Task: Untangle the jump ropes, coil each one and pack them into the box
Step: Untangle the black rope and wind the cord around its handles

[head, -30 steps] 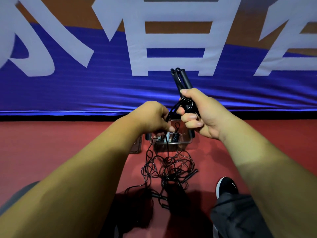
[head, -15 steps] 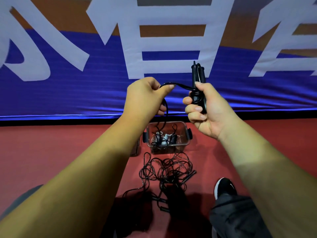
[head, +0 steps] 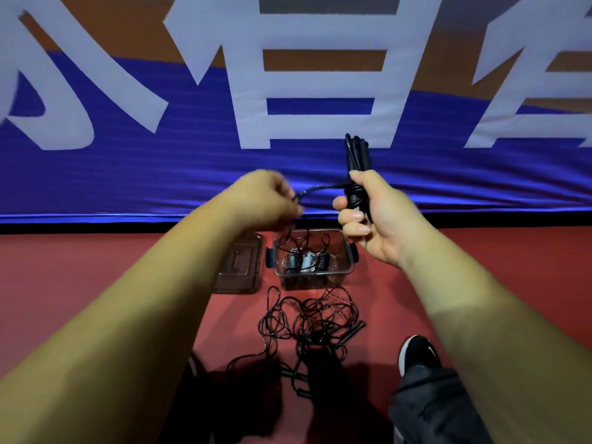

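You are holding a black jump rope upright in your right hand, right of centre in the frame, against the blue band of the banner. Its handles and folded loops are sticking up out of your fist, and your fingers are curling round the bundle with the thumb pressing along its near side. A free length of cord is running leftward from the bundle to your left hand, which is sitting just left of centre at about the same height. That hand is blurred, but its fingers are curling in and pinching the end of the cord, which is stretching fairly taut between the two hands.

Below your hands, the clear box is standing open on the red floor in the middle of the frame, with dark latches on its left and right ends. A few coiled ropes are lying inside it. The lid is lying flat just to the left of the box. In front of the box, lower centre, a tangle of black ropes is spreading over the floor, with handles poking out at its right and lower edges. Your black shoe is resting at the lower right, near the tangle.
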Demonstrator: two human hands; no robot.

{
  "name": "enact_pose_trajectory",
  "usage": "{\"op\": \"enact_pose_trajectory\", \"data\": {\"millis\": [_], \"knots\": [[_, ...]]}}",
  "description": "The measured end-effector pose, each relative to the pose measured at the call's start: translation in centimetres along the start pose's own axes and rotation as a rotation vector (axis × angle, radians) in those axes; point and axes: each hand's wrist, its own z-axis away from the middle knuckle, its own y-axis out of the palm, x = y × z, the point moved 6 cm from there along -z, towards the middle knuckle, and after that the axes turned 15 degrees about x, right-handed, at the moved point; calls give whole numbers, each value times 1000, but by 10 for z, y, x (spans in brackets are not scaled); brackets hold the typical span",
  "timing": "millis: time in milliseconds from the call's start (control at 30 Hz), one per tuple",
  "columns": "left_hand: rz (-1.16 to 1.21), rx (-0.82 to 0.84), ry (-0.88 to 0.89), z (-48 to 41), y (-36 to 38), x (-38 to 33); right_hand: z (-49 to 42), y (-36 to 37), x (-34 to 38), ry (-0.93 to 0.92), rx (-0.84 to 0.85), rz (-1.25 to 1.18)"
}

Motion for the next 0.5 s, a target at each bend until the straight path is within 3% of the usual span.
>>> {"op": "enact_pose_trajectory", "data": {"millis": [100, 267, 333, 433, 500], "knots": [[-393, 231, -313, 1, 10, 32, -1, 8, -7, 39, 52, 230], [-195, 342, -16, 1, 30, 14, -1, 23, -19, 83, 148, 483], [-232, 263, -44, -5, 24, 16, -2, 23, -15, 72, 137, 525], [-506, 117, -122, -4, 12, 20, -3, 20, -14, 82, 131, 563], [-423, 191, -4, -1, 17, 15, -2, 21, -17, 102, 149, 552]]}}
